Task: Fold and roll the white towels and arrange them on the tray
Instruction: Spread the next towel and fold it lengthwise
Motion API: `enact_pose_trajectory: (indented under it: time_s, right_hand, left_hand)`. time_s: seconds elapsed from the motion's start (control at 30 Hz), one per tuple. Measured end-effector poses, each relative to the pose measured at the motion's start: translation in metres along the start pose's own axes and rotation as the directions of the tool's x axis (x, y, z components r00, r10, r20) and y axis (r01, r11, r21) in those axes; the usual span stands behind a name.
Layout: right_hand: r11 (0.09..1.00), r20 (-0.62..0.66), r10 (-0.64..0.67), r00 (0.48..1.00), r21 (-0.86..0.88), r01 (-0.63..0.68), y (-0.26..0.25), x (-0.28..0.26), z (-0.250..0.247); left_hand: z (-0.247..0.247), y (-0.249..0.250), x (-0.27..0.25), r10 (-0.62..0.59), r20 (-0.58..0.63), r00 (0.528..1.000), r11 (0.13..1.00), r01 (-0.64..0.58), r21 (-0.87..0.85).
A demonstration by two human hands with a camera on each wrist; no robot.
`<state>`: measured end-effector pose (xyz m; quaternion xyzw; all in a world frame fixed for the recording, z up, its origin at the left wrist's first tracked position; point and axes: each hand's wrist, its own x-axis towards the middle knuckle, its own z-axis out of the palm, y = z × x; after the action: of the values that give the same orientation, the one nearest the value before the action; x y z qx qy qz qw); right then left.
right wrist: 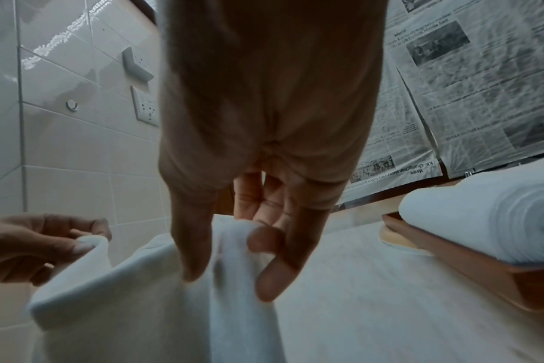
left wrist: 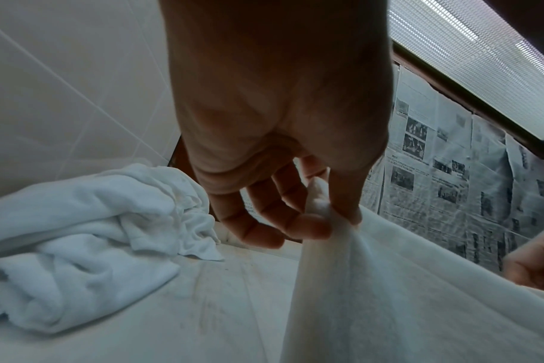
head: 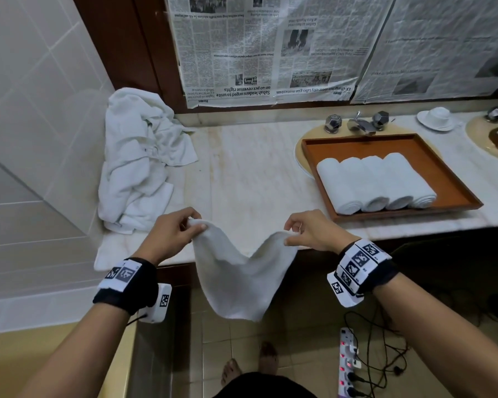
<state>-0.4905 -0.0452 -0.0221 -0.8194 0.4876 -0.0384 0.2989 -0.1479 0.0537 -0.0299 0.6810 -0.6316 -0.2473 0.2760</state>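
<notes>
Head view: left hand [head: 167, 234] and right hand [head: 308, 231] each pinch a top corner of a white towel [head: 242, 277], which sags between them at frame centre, over the worktop [head: 250, 168] edge. Four rolls [head: 374, 182] lie side by side on the tray [head: 385, 142], right. Crumpled towels [head: 138, 156] heaped at left.

Left hand [head: 167, 234], right hand [head: 308, 229] raised apart, fingers [left wrist: 308, 228] pinching towel [head: 242, 280].
</notes>
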Motion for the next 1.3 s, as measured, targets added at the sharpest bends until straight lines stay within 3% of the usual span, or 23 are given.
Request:
enact_pose_trajectory:
  time_s: [0.23, 0.43, 0.6, 0.73, 1.03, 1.3]
  right_hand:
    - [0.983, -0.029, 0.028, 0.999, -0.178, -0.032, 0.008, 0.008, -0.008]
    - [0.991, -0.178, -0.043, 0.983, -0.131, 0.02, 0.003, 0.018, -0.033]
    - [0.997, -0.275, -0.013, 0.961, 0.072, 0.034, -0.01, 0.027, -0.073]
    - [0.99, -0.351, -0.029, 0.936, 0.118, 0.075, -0.024, 0.033, -0.105]
    - [0.993, -0.466, -0.073, 0.882, 0.049, 0.108, -0.029, 0.051, -0.144]
    - [0.993, -0.534, -0.088, 0.841, 0.019, 0.117, -0.026, 0.078, -0.171]
  left_hand:
    - [-0.018, -0.015, -0.001, -0.068, -0.106, 0.992, 0.997, 0.07, 0.017]
    - [-0.047, -0.011, 0.01, -0.059, -0.165, 0.984, 0.998, 0.054, -0.034]
    - [-0.071, 0.003, 0.028, 0.013, -0.247, 0.969, 0.999, -0.02, -0.025]
    - [-0.083, 0.013, 0.043, 0.058, -0.263, 0.963, 0.994, -0.079, -0.071]
    - [-0.117, 0.026, 0.094, 0.221, -0.364, 0.905, 0.975, -0.217, 0.054]
    - [-0.132, 0.035, 0.136, 0.219, -0.375, 0.901, 0.975, -0.219, 0.044]
